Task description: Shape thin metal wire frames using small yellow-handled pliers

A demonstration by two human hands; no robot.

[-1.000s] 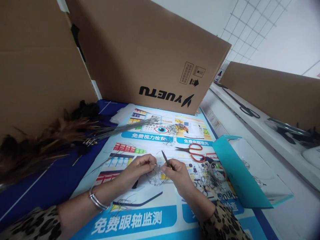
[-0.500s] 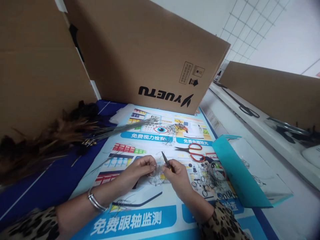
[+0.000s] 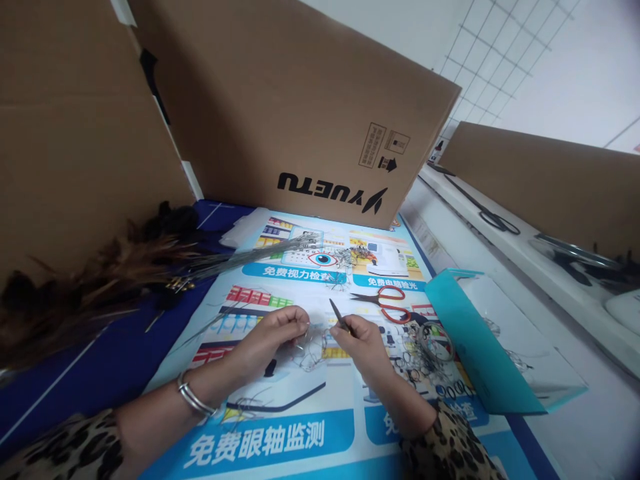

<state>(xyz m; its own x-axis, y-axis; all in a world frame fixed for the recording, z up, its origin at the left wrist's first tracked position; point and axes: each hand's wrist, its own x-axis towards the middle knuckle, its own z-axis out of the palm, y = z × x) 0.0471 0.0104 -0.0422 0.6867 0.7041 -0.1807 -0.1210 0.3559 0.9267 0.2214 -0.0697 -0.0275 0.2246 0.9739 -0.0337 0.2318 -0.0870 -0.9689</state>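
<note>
My left hand (image 3: 277,330) is closed in a pinch on a thin wire, whose far end I cannot make out. A silver bracelet circles that wrist. My right hand (image 3: 364,343) is wrapped around a slim dark tool with a pointed tip (image 3: 338,312), the tip aimed up and away; whether it is tweezers or a blade cannot be told. Between and below the hands lies a loose tangle of thin wires (image 3: 310,353). Red-handled scissors (image 3: 393,305) rest open just beyond my right hand.
A bundle of thin wires (image 3: 255,256) lies beside brown feathers (image 3: 115,267) at the left. Small dark rings (image 3: 453,389) and a wire coil (image 3: 436,343) lie right. A teal box (image 3: 465,340) stands at the right edge, and a cardboard panel (image 3: 280,100) rises behind.
My hands have drawn slightly apart, the right one moving a little right with the dark tool. My left hand stays pinched, shifted slightly left.
</note>
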